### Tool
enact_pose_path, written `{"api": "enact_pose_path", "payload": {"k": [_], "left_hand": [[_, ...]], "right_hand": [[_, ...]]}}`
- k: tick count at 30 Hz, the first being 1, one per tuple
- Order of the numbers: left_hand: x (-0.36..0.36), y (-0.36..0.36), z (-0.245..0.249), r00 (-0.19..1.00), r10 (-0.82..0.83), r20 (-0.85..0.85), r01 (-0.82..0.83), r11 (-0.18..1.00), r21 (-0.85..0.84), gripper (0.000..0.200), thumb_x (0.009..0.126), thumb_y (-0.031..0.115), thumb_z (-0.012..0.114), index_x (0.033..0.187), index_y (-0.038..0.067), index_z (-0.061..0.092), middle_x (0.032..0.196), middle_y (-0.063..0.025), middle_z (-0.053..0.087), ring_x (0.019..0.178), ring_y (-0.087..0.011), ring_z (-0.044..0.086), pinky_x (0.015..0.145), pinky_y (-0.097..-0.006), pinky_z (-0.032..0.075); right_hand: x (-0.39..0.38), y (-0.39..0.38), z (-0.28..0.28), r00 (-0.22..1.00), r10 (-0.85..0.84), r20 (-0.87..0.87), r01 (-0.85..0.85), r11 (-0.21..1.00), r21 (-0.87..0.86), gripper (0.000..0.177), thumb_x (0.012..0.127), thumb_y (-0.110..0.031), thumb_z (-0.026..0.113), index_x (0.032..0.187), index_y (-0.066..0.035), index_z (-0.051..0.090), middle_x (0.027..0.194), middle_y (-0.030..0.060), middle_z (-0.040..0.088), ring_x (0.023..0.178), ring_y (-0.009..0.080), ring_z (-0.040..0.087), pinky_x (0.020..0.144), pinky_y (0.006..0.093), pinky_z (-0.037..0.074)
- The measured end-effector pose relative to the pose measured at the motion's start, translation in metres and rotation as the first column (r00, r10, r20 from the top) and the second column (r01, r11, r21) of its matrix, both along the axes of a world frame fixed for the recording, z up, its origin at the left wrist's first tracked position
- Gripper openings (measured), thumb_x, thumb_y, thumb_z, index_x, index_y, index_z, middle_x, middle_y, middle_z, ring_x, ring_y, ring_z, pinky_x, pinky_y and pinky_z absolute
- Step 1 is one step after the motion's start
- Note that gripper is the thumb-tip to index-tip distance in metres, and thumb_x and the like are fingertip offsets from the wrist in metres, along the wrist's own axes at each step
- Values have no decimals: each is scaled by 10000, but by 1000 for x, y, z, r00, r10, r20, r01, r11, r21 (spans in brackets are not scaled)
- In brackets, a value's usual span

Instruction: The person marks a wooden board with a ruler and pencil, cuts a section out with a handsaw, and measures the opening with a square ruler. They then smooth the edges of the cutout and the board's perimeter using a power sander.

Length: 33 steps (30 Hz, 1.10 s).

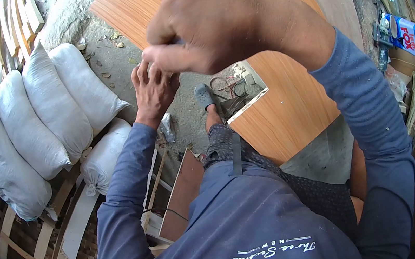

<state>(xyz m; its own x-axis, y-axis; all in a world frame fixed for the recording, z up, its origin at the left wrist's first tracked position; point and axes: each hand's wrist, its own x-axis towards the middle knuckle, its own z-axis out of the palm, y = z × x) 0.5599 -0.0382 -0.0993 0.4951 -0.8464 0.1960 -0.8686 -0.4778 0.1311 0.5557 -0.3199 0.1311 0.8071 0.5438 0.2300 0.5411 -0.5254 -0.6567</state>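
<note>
My right hand [204,27] is raised close to the camera, its fingers curled into a fist. A small dark bit shows between its fingers, too little to name. Just below and left of it, my left hand [153,94] has bent fingers, its fingertips partly covered by the right hand. Whatever lies between the two hands is hidden. Under and beyond them lies a wood-grain board [288,103] with an open corner. In that gap sit a coiled reddish cord [219,82] and a saw-like blade [234,106], on the grey floor.
Several stuffed white sacks [54,102] stand at the left, over wooden strips and curved frames [69,250]. Behind them lean more strips [15,24]. A brown panel [182,198] is beside my leg. At the right are a blue-and-white can [406,35] and clutter.
</note>
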Motion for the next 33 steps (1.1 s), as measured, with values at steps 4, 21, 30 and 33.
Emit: {"api": "enact_pose_path", "payload": {"k": [4,21,30,33], "left_hand": [[-3,-5,14,992,60,-107,-54,997,62,443,883,331,777,1292,193,681,1360,-71,580,1390,-352,459,1171,-551,325],[4,-13,1,995,-52,88,57,997,-51,716,835,304,811,1469,111,540,1566,-99,488,1460,-346,432,1115,-529,384],[9,-31,17,995,-54,86,54,999,5,723,864,368,776,1467,49,537,1559,-148,467,1486,-354,395,1153,-565,350],[11,-36,18,997,-71,29,69,996,61,787,919,449,739,1501,-20,493,1597,-189,430,1546,-383,339,1237,-561,294]], "right_hand": [[-2,10,-5,999,-32,43,40,977,-207,337,931,-230,605,697,-37,752,729,162,724,635,307,693,716,427,583],[-16,-23,-34,994,-103,39,102,995,14,346,951,-249,653,687,-29,696,556,131,578,495,278,554,558,404,467],[-20,-10,-15,989,-111,93,116,992,-53,415,954,-262,699,627,-22,612,539,146,505,470,296,486,514,414,402],[-19,-8,-10,992,-104,71,109,992,-68,406,948,-250,702,614,-38,615,539,139,521,473,294,504,520,414,409]]}}
